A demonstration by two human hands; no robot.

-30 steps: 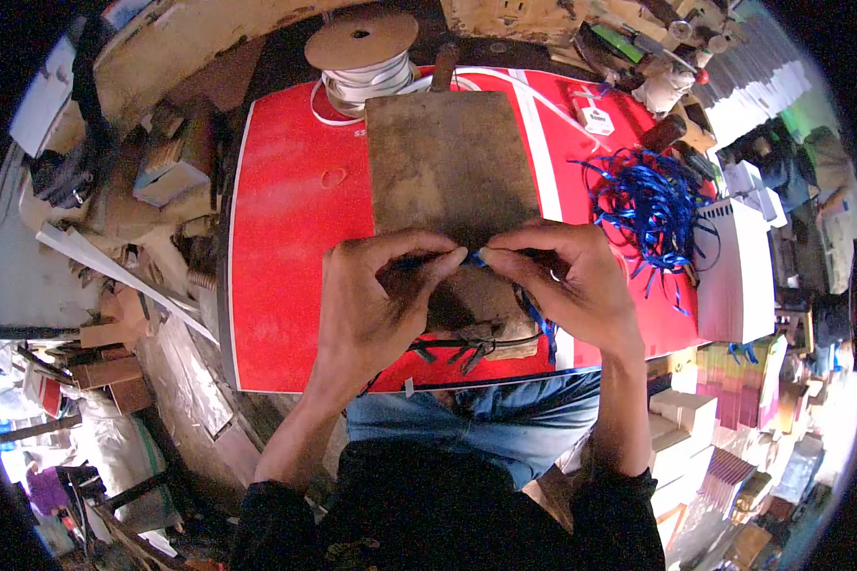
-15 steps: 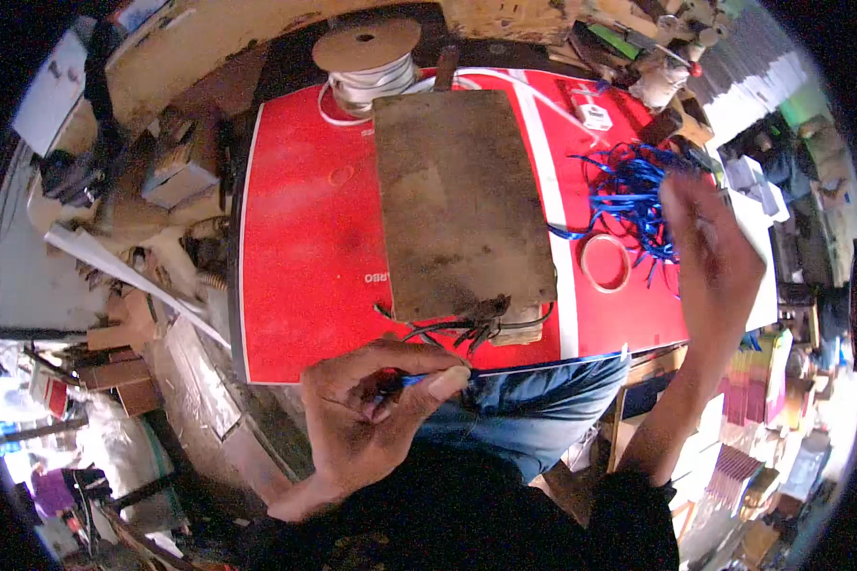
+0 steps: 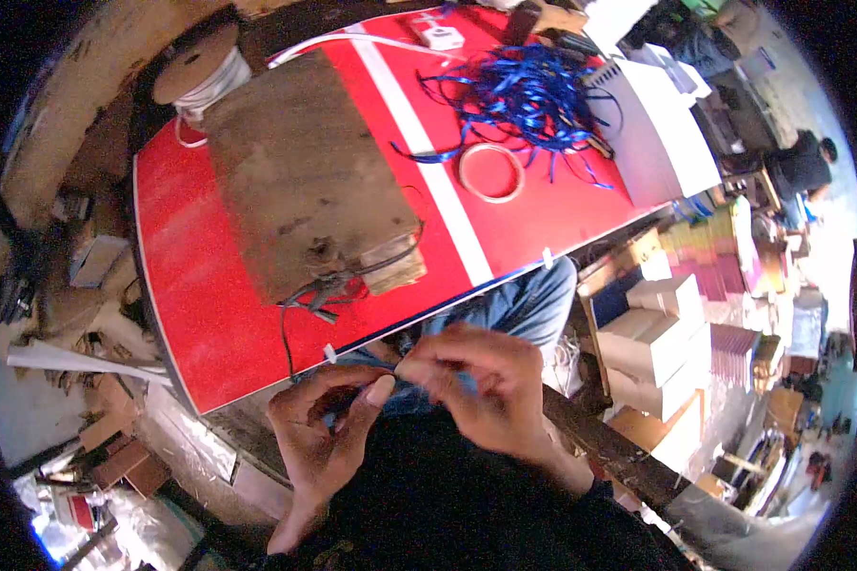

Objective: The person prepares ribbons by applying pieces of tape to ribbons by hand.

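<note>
My left hand (image 3: pixel 326 419) is closed in a pinch in front of my lap, with a bit of blue ribbon (image 3: pixel 329 420) showing inside its curled fingers. My right hand (image 3: pixel 486 385) meets it at the fingertips, thumb and fingers pressed together; whatever they pinch is hidden and slightly blurred. Beyond the hands, a worn brown board (image 3: pixel 300 162) lies on the red tabletop (image 3: pixel 195 333), dark cord (image 3: pixel 324 290) bunched at its near end. A tangled heap of blue ribbons (image 3: pixel 533 95) lies farther right, beside a roll of tape (image 3: pixel 491 173).
A spool of white cord (image 3: pixel 205 76) stands at the table's far left. White boxes (image 3: pixel 662 133) sit at the right edge. Stacked boxes and papers (image 3: pixel 652 343) stand on the right, and another person (image 3: pixel 800 171) is in the background.
My right hand has come from beside the ribbon heap down to my left fingertips. The view has turned, so the table now appears tilted and farther left.
</note>
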